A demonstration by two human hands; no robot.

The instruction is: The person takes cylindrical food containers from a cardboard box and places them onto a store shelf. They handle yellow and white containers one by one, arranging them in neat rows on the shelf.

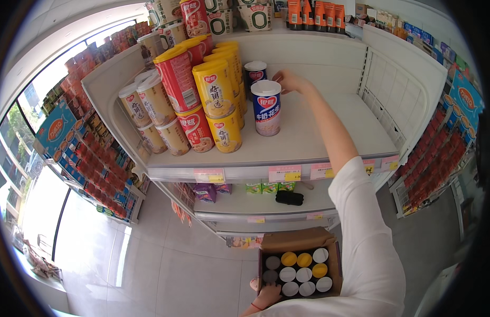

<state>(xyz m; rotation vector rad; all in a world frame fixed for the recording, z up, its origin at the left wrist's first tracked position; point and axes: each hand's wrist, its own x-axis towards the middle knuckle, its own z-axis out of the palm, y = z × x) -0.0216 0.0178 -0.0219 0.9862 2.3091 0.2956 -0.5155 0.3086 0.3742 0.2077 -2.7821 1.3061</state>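
Observation:
My right hand [293,82] reaches onto the upper shelf, its fingers bent just right of two blue cans with white lids. The front blue can [267,109] stands upright, and the rear blue can [255,73] is partly hidden behind it. Fingertips come close to both; whether they grip either is unclear. Low in view, my left hand [269,296] is at the near left corner of an open cardboard box [296,239], its fingers by a dark-lidded can [270,276]. What those fingers hold is hidden. Several white-lidded [304,274] and yellow-lidded cans [304,260] stand in the box.
Stacked yellow cans [224,130], red cans [195,130] and beige cans [171,136] fill the shelf's left side. Price tags line the shelf edge [245,165]. Below are small cartons [270,187] and a black object [289,197]. Display racks [100,170] flank the shelving.

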